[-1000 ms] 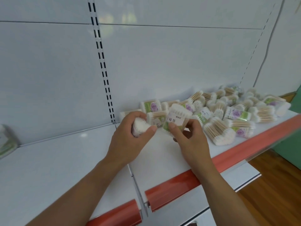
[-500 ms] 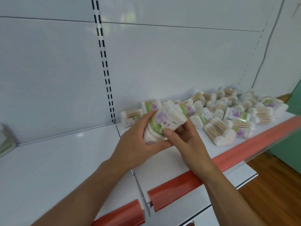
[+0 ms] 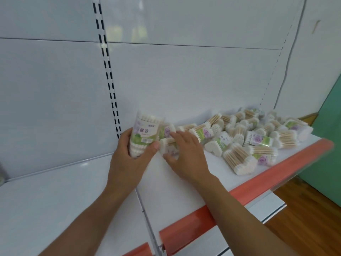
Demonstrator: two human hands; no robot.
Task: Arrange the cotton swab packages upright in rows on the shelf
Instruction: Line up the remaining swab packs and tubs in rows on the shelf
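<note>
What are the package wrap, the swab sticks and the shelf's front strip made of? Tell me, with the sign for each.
Wrap of the upright package: clear glossy plastic film, probably; swabs show through. Swab sticks: pale tan, matte, likely wood or bamboo. Front strip: red, smooth, looks plastic.

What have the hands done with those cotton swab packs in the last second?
The labelled package went from the right hand to the left hand, which now holds it upright near the back of the shelf. The right hand let go and grips a lying package beside it. The pile stayed put.
</note>
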